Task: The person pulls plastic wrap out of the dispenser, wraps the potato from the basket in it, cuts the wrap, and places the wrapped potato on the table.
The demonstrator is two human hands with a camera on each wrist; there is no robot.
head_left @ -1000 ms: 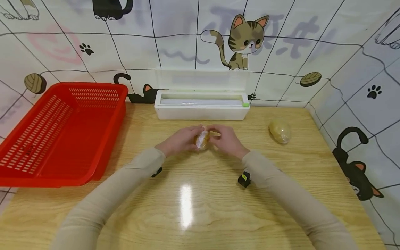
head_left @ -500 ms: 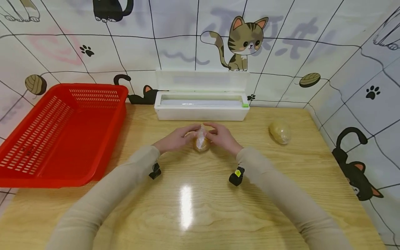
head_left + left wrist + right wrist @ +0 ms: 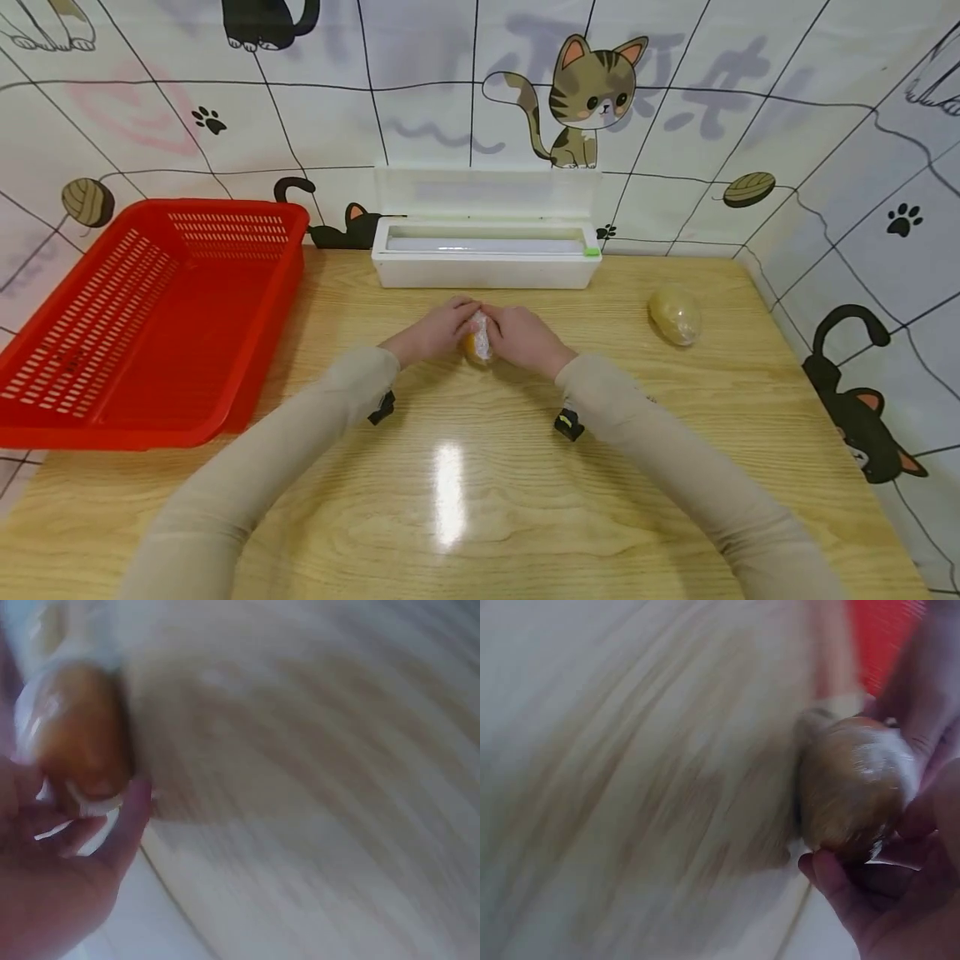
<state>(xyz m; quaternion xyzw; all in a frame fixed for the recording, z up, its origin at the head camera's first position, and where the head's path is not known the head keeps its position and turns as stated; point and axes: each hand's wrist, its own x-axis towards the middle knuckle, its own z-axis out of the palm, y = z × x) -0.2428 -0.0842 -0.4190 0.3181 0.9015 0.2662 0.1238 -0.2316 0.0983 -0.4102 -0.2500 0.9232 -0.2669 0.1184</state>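
A rounded orange-brown item in clear plastic wrap (image 3: pixel 477 347) is held between my two hands near the middle of the table. I cannot tell what it is under the film. My left hand (image 3: pixel 437 332) grips its left side, and my right hand (image 3: pixel 525 340) grips the right, with the fingers meeting over crumpled film on top. Fingertips of the left hand (image 3: pixel 67 877) touch the lower end of the wrapped item (image 3: pixel 84 731) in the left wrist view. The right wrist view shows the right hand's thumb and fingers (image 3: pixel 829 874) curled against it; that view is blurred.
Behind the hands stands a white cling-film dispenser (image 3: pixel 486 271), lid raised, with a roll inside. A second film-wrapped yellowish round item (image 3: pixel 674 315) lies to the right. A red plastic basket (image 3: pixel 255 367) stands at the left. Cat-patterned sheeting (image 3: pixel 427 125) borders the wooden table (image 3: pixel 525 517).
Both hands have shifted their grasp around the wrapped item, parting slightly from the film, then closing in on it again. The item has turned and moved slightly left.
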